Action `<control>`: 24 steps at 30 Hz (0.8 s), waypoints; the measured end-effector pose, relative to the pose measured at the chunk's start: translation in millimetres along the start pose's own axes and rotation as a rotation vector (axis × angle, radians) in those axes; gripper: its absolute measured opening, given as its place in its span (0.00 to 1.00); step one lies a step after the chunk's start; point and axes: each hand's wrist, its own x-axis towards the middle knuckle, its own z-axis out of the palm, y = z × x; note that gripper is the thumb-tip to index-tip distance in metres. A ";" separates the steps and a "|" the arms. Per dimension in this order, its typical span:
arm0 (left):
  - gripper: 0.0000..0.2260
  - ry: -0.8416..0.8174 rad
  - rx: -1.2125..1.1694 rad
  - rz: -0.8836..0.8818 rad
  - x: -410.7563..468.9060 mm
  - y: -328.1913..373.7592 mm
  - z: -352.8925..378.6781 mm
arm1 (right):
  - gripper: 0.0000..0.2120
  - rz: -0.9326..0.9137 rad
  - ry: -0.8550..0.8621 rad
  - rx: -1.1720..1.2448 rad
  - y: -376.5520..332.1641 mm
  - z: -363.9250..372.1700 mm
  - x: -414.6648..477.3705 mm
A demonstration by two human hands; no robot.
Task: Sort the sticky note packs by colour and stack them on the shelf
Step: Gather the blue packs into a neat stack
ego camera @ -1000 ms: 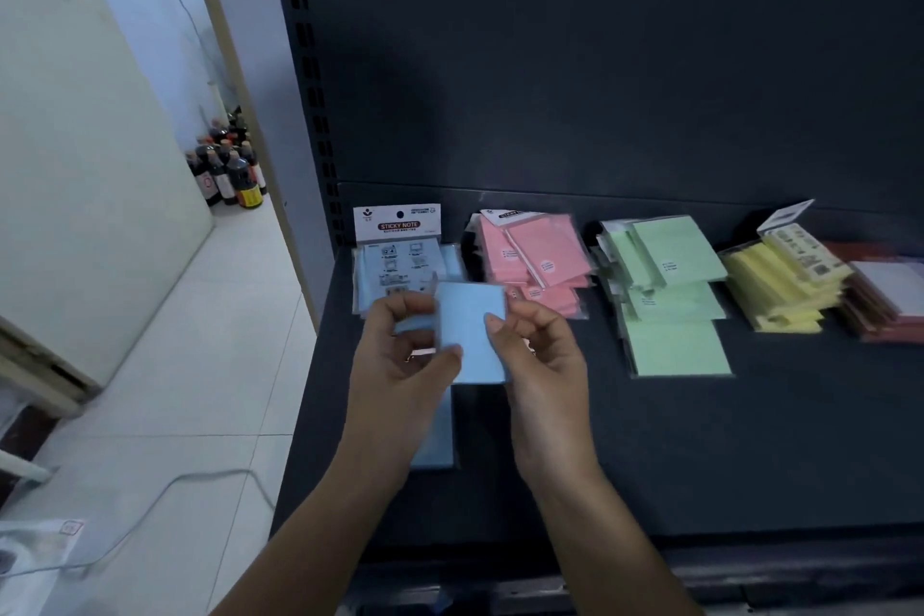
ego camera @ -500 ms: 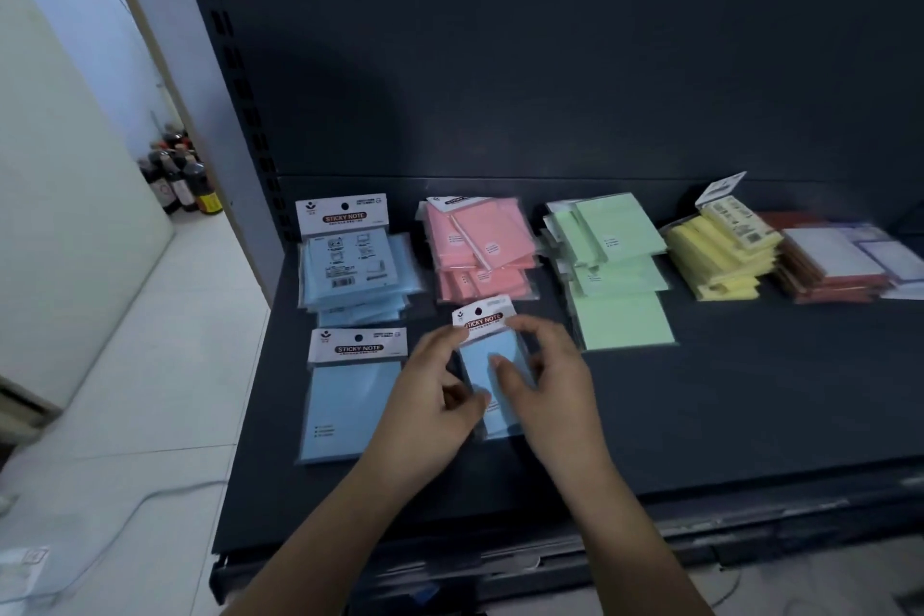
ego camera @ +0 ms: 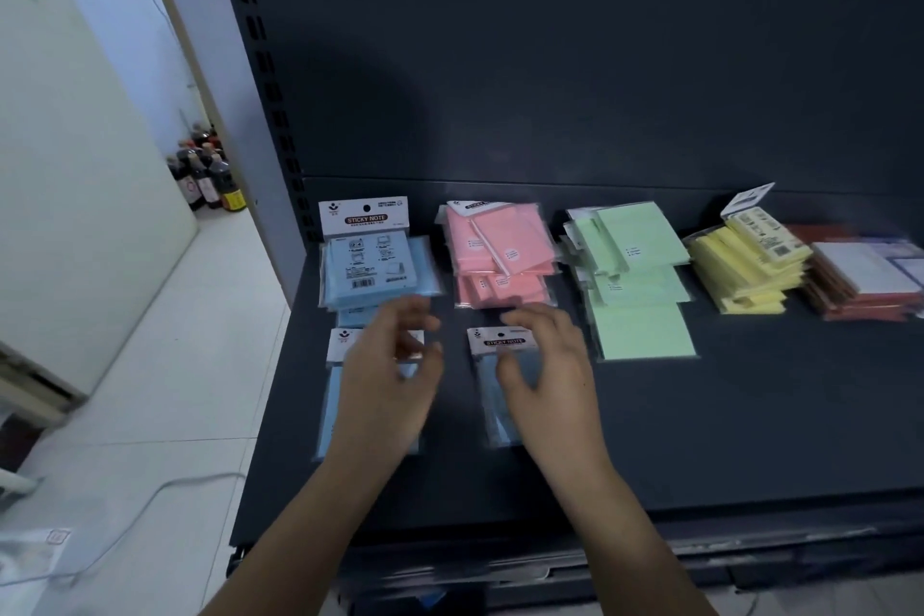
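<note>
1. Shelf [ego camera: 750,415]: dark grey metal, flat, with a slotted upright at its left end. It carries every pack listed here.
2. Narrow light-blue sticky note pack [ego camera: 489,385]: clear wrapper, white "STICKY NOTE" header card. It lies flat near the shelf's front, below the pink stack [ego camera: 500,250].
3. Right hand [ego camera: 550,375]: over the narrow pack's right side. The fingers [ego camera: 530,320] are loosely curled and spread, gripping nothing. Contact with the wrapper cannot be told.
4. Wide light-blue sticky note pack [ego camera: 334,395]: lies flat to the left of the narrow one and apart from it.
5. Left hand [ego camera: 385,380]: above the wide pack and covering most of it. The fingers are relaxed, half bent and blurred, and hold nothing.
6. Back row, left to right: light-blue stack [ego camera: 370,265], pink stack, green stack [ego camera: 635,265], yellow stack [ego camera: 745,265], red-edged stack [ego camera: 865,285].
7. Dark glass bottles [ego camera: 207,175]: on the floor, left of the shelf.
</note>
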 end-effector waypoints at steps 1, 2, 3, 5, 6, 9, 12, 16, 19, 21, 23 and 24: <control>0.18 0.076 0.043 0.021 4.6 -1.7 -8.7 | 0.14 -0.013 -0.031 0.065 -4.6 3.7 3.2; 0.18 0.142 0.109 0.028 9.1 -4.4 -17.2 | 0.14 -0.006 -0.082 0.136 -9.7 8.5 6.8; 0.18 0.186 0.196 0.017 13.2 -7.9 -24.8 | 0.15 0.019 -0.144 0.211 -15.0 13.9 10.5; 0.21 0.179 0.346 -0.060 18.2 -14.3 -35.9 | 0.17 0.092 -0.265 0.382 -25.2 24.8 17.6; 0.23 0.148 0.375 -0.107 19.5 -16.0 -39.4 | 0.19 0.131 -0.310 0.460 -29.6 30.0 20.9; 0.24 0.089 0.357 -0.114 19.3 -17.8 -43.5 | 0.23 0.190 -0.350 0.481 -35.7 42.7 30.8; 0.23 0.085 0.301 -0.069 19.3 -18.1 -46.9 | 0.23 0.251 -0.331 0.544 -39.8 51.2 35.9; 0.20 0.123 -0.003 -0.224 20.0 -19.6 -52.1 | 0.18 0.368 -0.293 0.739 -45.0 59.2 36.1; 0.13 0.224 -0.161 -0.284 15.8 -18.6 -52.3 | 0.12 0.394 -0.205 0.854 -46.6 61.1 34.2; 0.07 0.277 -0.251 -0.290 12.5 -16.4 -52.0 | 0.08 0.420 -0.156 0.918 -47.4 62.0 31.0; 0.07 0.311 -0.343 -0.301 9.4 -14.3 -50.6 | 0.07 0.460 -0.136 0.977 -47.7 63.8 27.5; 0.07 0.327 -0.383 -0.312 7.8 -13.2 -50.0 | 0.07 0.471 -0.126 0.992 -47.6 64.8 25.9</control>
